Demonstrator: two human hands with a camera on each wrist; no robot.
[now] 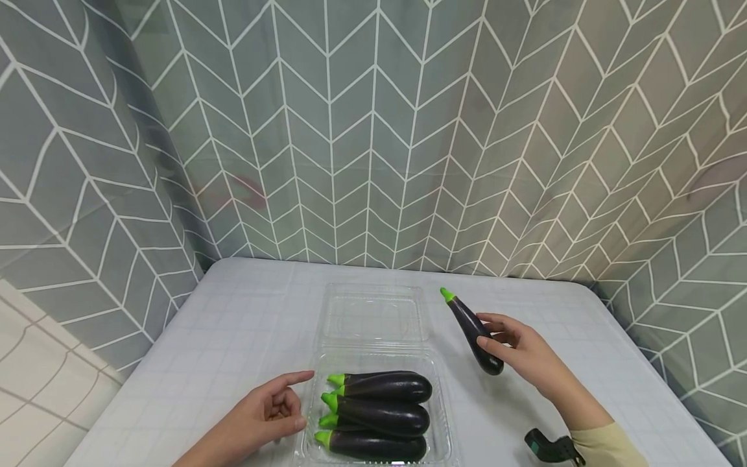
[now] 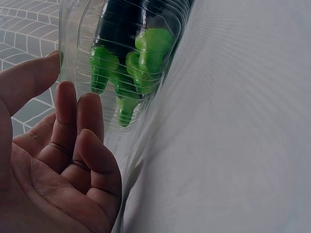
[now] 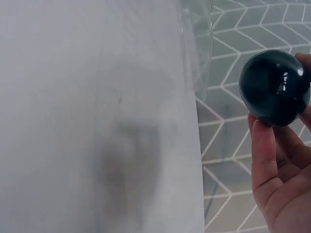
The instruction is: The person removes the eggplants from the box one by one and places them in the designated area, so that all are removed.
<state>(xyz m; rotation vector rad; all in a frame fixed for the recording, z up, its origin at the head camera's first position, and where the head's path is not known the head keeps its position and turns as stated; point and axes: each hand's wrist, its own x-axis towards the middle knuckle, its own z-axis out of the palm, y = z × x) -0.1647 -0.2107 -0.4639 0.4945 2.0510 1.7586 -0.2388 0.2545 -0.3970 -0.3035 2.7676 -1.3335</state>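
Note:
My right hand point(image 1: 525, 350) grips a dark purple eggplant point(image 1: 465, 322) between thumb and fingers, to the right of a clear plastic container point(image 1: 445, 415). The bright green stem points up and left; the rounded bottom end point(image 3: 272, 87) faces the right wrist camera. Several eggplants point(image 1: 382, 416) lie sideways in the container, stems to the left, some partly hidden beneath others. Beside the container's left wall is my left hand point(image 1: 262, 412), fingers loosely bent and holding nothing. In the left wrist view its fingertips are close to the clear wall, through which green stems point(image 2: 153, 53) show.
The container's clear hinged lid point(image 1: 373, 314) lies folded back on the white-covered table point(image 1: 245, 311). A black device point(image 1: 551, 447) sits at my right wrist. Grey curtain point(image 1: 350, 130) with white chevron lines hangs behind the table and at its sides.

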